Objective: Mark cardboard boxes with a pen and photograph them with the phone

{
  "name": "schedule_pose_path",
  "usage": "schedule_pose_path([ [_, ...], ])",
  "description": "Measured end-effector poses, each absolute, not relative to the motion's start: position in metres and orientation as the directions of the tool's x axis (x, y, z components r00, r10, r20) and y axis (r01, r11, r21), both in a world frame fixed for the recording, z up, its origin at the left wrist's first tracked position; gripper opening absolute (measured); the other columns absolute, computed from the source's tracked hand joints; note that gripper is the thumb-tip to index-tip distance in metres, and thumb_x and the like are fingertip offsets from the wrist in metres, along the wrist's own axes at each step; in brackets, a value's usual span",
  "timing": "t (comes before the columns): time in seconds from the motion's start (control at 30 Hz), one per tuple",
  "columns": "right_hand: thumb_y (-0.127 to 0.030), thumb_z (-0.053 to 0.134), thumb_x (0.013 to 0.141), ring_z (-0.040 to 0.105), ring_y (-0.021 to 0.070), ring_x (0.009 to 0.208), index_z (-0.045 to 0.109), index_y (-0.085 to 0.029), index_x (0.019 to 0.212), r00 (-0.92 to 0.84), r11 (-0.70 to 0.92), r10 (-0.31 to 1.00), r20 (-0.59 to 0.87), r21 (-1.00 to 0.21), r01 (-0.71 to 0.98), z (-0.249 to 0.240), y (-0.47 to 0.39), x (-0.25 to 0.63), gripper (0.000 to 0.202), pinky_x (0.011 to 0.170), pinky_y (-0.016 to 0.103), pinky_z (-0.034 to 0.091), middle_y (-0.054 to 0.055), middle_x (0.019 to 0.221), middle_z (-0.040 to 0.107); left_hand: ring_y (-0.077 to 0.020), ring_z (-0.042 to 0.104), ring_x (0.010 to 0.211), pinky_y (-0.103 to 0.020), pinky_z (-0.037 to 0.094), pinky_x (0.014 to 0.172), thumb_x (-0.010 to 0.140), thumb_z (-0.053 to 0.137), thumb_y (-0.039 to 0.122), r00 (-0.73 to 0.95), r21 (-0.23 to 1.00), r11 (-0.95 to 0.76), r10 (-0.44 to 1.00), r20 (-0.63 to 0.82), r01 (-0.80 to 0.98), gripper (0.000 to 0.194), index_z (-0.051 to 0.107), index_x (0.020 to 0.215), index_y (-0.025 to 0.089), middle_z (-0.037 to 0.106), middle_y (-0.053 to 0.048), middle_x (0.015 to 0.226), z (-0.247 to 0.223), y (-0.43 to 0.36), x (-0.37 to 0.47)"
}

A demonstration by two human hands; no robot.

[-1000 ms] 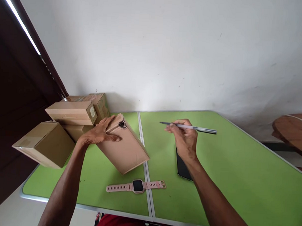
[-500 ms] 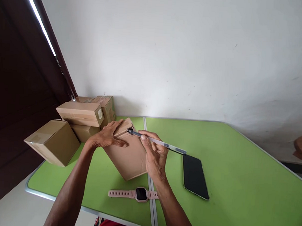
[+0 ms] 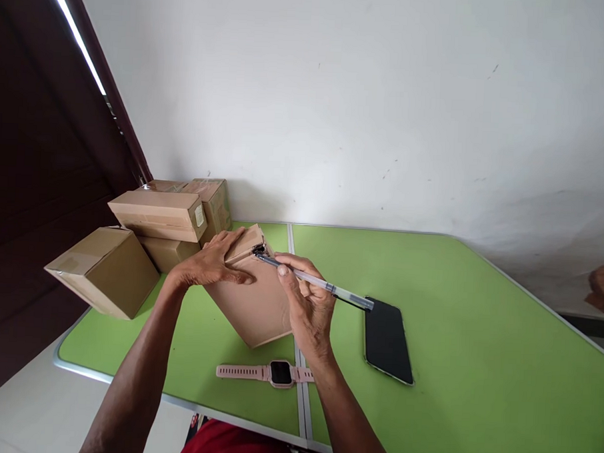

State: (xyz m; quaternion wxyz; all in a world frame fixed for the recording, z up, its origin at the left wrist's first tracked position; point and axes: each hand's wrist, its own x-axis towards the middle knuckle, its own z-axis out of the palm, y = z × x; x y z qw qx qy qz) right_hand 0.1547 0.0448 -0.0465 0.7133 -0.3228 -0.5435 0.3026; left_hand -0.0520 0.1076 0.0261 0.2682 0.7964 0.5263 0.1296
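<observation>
One carton (image 3: 251, 308), I note: corner (image 3: 259, 249) torn, broad face (image 3: 269, 298) largely intact; left hand (image 3: 210, 261) splayed against it; right hand (image 3: 308, 303) pinches pen (image 3: 324, 283) at tear.

Home-like room, scuffed white wall (image 3: 337, 108), dark door (image 3: 43, 195), green table (image 3: 477, 348)

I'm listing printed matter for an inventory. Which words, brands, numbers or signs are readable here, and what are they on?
No text can be read.
White label on the long box: too small to read.
Pen: any print is too small to read.
Watch and phone: dark screens, no lettering visible.
</observation>
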Motion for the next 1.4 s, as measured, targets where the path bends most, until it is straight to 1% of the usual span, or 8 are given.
schedule_pose_path([
  [0.4, -0.039, 0.069, 0.105, 0.077, 0.0235, 0.107, 0.077, -0.028, 0.112, 0.197, 0.607, 0.786, 0.586, -0.792, -0.066, -0.05, 0.046, 0.155, 0.016, 0.096, 0.038, 0.062, 0.005, 0.111, 0.08, -0.0432, 0.034, 0.162, -0.061, 0.028, 0.133, 0.077, 0.083, 0.065, 0.415, 0.56, -0.322, 0.909, -0.043, 0.763, 0.116, 0.03, 0.175, 0.031, 0.043, -0.015, 0.17, 0.025, 0.105, -0.052],
  [0.53, -0.04, 0.072, 0.103, 0.077, 0.0217, 0.093, 0.078, -0.027, 0.108, 0.214, 0.581, 0.802, 0.558, -0.812, -0.061, -0.048, 0.044, 0.159, 0.016, 0.086, 0.035, 0.064, 0.004, 0.102, 0.081, -0.0435, 0.036, 0.161, -0.061, 0.028, 0.133, 0.076, 0.084, 0.063, 0.405, 0.571, -0.313, 0.913, -0.038, 0.759, 0.115, 0.033, 0.173, 0.031, 0.043, -0.015, 0.17, 0.024, 0.105, -0.054],
  [0.73, -0.042, 0.073, 0.101, 0.078, 0.0218, 0.086, 0.079, -0.026, 0.104, 0.239, 0.564, 0.809, 0.536, -0.824, -0.06, -0.048, 0.041, 0.162, 0.018, 0.078, 0.034, 0.064, 0.004, 0.095, 0.083, -0.0439, 0.043, 0.157, -0.058, 0.035, 0.13, 0.076, 0.083, 0.064, 0.383, 0.603, -0.28, 0.923, -0.046, 0.747, 0.12, 0.027, 0.176, 0.029, 0.042, -0.016, 0.171, 0.021, 0.104, -0.059],
  [0.93, -0.046, 0.072, 0.102, 0.069, 0.0179, 0.065, 0.079, -0.024, 0.102, 0.298, 0.572, 0.783, 0.547, -0.82, 0.003, -0.049, 0.041, 0.164, 0.023, 0.059, 0.03, 0.056, 0.002, 0.081, 0.078, -0.0428, 0.044, 0.157, -0.056, 0.037, 0.129, 0.079, 0.083, 0.065, 0.381, 0.599, -0.289, 0.924, -0.028, 0.747, 0.117, 0.028, 0.176, 0.03, 0.043, -0.014, 0.171, 0.021, 0.103, -0.061],
  [1.2, -0.045, 0.073, 0.102, 0.079, 0.0242, 0.09, 0.08, -0.026, 0.105, 0.383, 0.6, 0.739, 0.554, -0.8, 0.002, -0.045, 0.048, 0.168, 0.021, 0.081, 0.036, 0.064, 0.006, 0.098, 0.083, -0.0436, 0.043, 0.158, -0.058, 0.036, 0.13, 0.077, 0.085, 0.064, 0.38, 0.597, -0.292, 0.925, -0.023, 0.747, 0.117, 0.03, 0.175, 0.031, 0.045, -0.014, 0.169, 0.019, 0.103, -0.061],
  [1.3, -0.042, 0.065, 0.108, 0.08, 0.0272, 0.105, 0.077, -0.026, 0.12, 0.421, 0.588, 0.67, 0.611, -0.784, 0.2, -0.058, 0.061, 0.19, 0.024, 0.089, 0.041, 0.065, 0.008, 0.113, 0.083, -0.0439, 0.038, 0.161, -0.06, 0.032, 0.133, 0.078, 0.085, 0.064, 0.375, 0.596, -0.288, 0.927, -0.024, 0.749, 0.118, 0.029, 0.175, 0.03, 0.043, -0.015, 0.171, 0.018, 0.103, -0.062],
  [1.37, -0.035, 0.049, 0.115, 0.076, 0.0285, 0.114, 0.071, -0.024, 0.135, 0.27, 0.5, 0.678, 0.684, -0.698, 0.513, -0.074, 0.076, 0.213, 0.032, 0.093, 0.044, 0.064, 0.012, 0.123, 0.08, -0.0435, 0.038, 0.161, -0.059, 0.032, 0.132, 0.078, 0.084, 0.064, 0.376, 0.607, -0.283, 0.926, -0.029, 0.743, 0.12, 0.027, 0.176, 0.028, 0.042, -0.016, 0.172, 0.018, 0.102, -0.063],
  [1.4, -0.029, 0.039, 0.116, 0.074, 0.0284, 0.115, 0.068, -0.023, 0.141, 0.111, 0.441, 0.719, 0.686, -0.574, 0.69, -0.084, 0.083, 0.226, 0.039, 0.093, 0.045, 0.063, 0.014, 0.125, 0.078, -0.0435, 0.037, 0.162, -0.059, 0.033, 0.132, 0.078, 0.084, 0.064, 0.374, 0.612, -0.276, 0.927, -0.035, 0.741, 0.12, 0.025, 0.177, 0.027, 0.04, -0.016, 0.173, 0.017, 0.102, -0.063],
])
